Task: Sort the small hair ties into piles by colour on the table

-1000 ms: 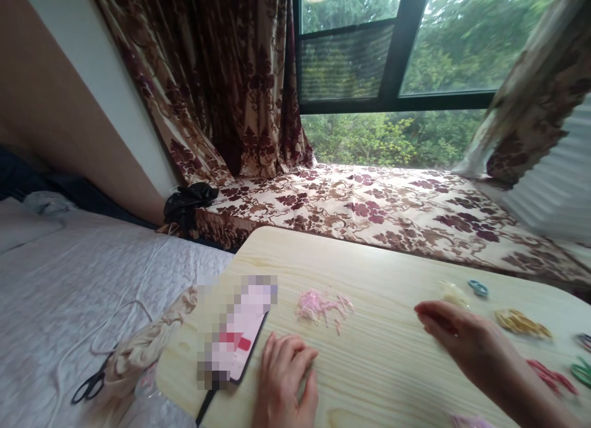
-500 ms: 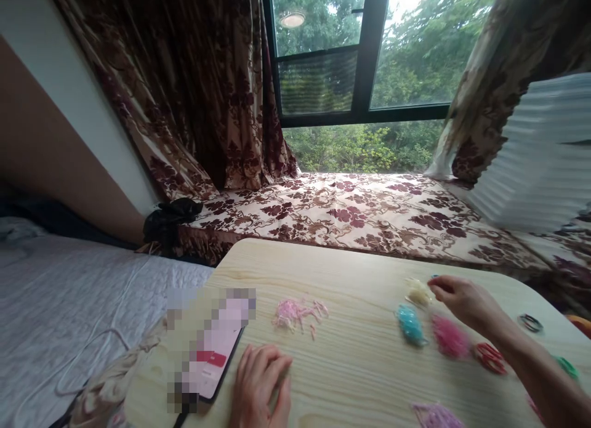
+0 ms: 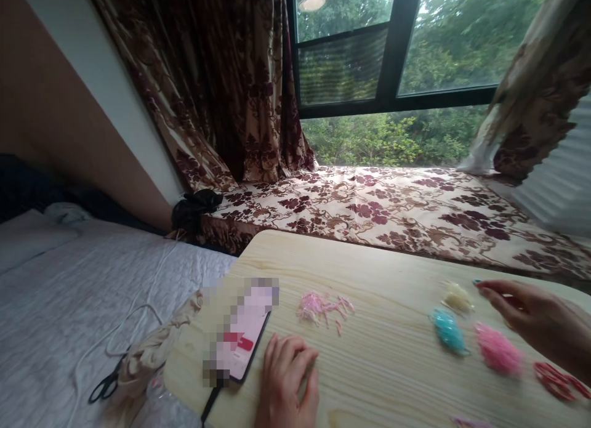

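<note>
My left hand lies flat on the pale wooden table, fingers slightly apart, holding nothing, just right of a phone. A loose pile of pale pink elastic bands sits beyond it. My right hand reaches in from the right, its fingertips pinched together on what looks like a small blue band, right next to a yellowish pile. Below that hand lie a blue pile, a bright pink pile and red bands.
Black scissors, a white cable and a beige cloth lie on the white bed at the left. A floral window seat runs behind the table, with curtains and a black bundle.
My right hand went from the table's middle out to the yellowish pile at the right and pinched there. My left hand stayed flat. The view swung right, then back.
</note>
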Demonstrator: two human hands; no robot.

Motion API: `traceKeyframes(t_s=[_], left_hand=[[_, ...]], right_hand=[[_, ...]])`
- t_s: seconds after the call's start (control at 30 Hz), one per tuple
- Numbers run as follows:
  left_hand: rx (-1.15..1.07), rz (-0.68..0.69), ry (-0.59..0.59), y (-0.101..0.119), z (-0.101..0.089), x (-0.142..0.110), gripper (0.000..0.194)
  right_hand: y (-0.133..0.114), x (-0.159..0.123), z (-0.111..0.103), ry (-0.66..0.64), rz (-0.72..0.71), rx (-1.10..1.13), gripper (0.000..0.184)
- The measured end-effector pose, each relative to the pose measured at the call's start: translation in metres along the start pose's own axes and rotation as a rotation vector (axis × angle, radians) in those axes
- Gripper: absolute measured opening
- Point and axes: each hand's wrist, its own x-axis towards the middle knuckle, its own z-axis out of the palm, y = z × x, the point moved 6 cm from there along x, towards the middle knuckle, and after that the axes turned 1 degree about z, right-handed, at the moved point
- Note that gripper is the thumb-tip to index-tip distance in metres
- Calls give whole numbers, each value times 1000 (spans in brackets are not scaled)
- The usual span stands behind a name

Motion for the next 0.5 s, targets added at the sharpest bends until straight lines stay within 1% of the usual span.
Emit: traceKeyframes(t_s=[0.03, 0.07, 0.13, 0.17, 0.2, 0.27, 0.33, 0.37, 0.4, 0.5], left_hand=[[-20, -60, 4, -1, 0, 0, 30], [-44, -87, -1, -1, 0, 1, 30], [-82, -74, -27, 1, 1, 1, 30], [-101, -63, -36, 2, 1, 2, 30], [-121, -67, -37, 3, 1, 2, 30], [-165, -127, -11, 2, -1, 3, 29], [-205, -204, 26, 3, -4, 4, 28], [-218, -229, 39, 4, -5, 5, 28], [-227, -241, 44, 5, -6, 6, 28], [-243, -257, 40, 8, -6, 8, 28]], right_hand=[[-6, -6, 3, -46, -17, 27, 17], [-14, -14, 7, -99, -43, 65, 25], [-36, -36, 12, -94, -113, 130, 40], [-51, -49, 17, -104, -156, 162, 44], [-66, -64, 23, -121, -193, 202, 45], [-97, -92, 41, -207, -233, 268, 44], [-121, -115, 60, -224, -212, 343, 41], [-134, -125, 71, -264, -242, 373, 38], [-147, -134, 82, -328, -296, 410, 36], [-174, -145, 107, -431, -388, 446, 37]])
